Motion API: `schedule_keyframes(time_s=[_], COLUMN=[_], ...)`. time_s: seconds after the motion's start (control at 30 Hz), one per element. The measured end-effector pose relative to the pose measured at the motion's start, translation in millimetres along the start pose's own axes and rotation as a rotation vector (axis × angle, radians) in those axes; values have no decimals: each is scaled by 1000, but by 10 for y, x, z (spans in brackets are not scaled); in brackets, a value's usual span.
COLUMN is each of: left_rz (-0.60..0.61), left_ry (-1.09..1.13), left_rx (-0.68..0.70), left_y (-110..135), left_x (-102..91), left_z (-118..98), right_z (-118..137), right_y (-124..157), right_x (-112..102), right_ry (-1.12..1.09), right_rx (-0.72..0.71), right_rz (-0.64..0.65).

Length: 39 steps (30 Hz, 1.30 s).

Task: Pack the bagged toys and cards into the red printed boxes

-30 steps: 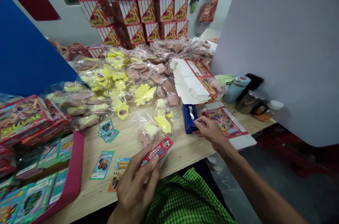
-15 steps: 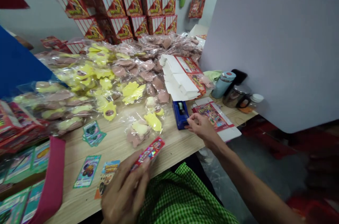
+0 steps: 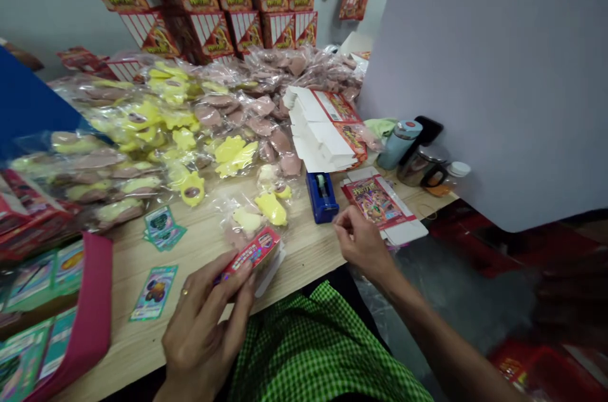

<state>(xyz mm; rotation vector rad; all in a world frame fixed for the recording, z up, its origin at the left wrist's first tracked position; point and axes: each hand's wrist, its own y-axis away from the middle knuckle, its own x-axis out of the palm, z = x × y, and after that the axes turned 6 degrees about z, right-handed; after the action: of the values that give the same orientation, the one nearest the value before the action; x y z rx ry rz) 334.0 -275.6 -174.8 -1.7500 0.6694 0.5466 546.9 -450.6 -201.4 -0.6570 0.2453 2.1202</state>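
My left hand [image 3: 204,320] is closed round a small red printed box [image 3: 254,253]. The box is tilted above the table's front edge, and a white flap [image 3: 272,272] shows on its near side. My right hand [image 3: 363,244] is pinched shut just right of and in front of a blue tape dispenser [image 3: 323,199], apart from it. Whatever is between its fingertips is too small to make out. Beyond the red box lie a bagged pink and cream piece [image 3: 244,221] and a yellow piece [image 3: 273,207].
Bagged yellow shapes [image 3: 235,155] and pink ones [image 3: 261,126] pile across the back. Cards [image 3: 154,293] and a pink bin [image 3: 97,301] are on the left. Flattened cartons [image 3: 323,130], a printed carton [image 3: 377,199], a blue bottle [image 3: 401,144] and a steel mug [image 3: 420,166] stand right.
My right hand has drawn away from the tape dispenser. The red box has turned, so its white flap shows. An orange card by my left hand is out of sight. The view has shifted slightly.
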Motion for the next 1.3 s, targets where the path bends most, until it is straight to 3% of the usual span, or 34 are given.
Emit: schedule_keyframes(time_s=[0.2,0.3,0.5,0.83,1.1,1.3], left_rz=[4,0,-17,-29,-40,-87], left_ry=[23,49,72,108,99,96], left_rx=[-9,-26,-27,-23,24,5], left_y=[7,12,-2,7,-3,30], left_x=[-4,-2,17,17,-7,23], left_z=[-54,-40,-16,4,-21,-74], right_z=[607,757,860,956,1103,1187], right_y=[311,307,224,218,217,194], right_x=[50,174,332,365,353,366], right_ry=[-271,-337,-407,-395,-208,-8], right_rx=[-173,-223,-270,-293,-367,-351], right_rz=[442,540,511,495,541,499])
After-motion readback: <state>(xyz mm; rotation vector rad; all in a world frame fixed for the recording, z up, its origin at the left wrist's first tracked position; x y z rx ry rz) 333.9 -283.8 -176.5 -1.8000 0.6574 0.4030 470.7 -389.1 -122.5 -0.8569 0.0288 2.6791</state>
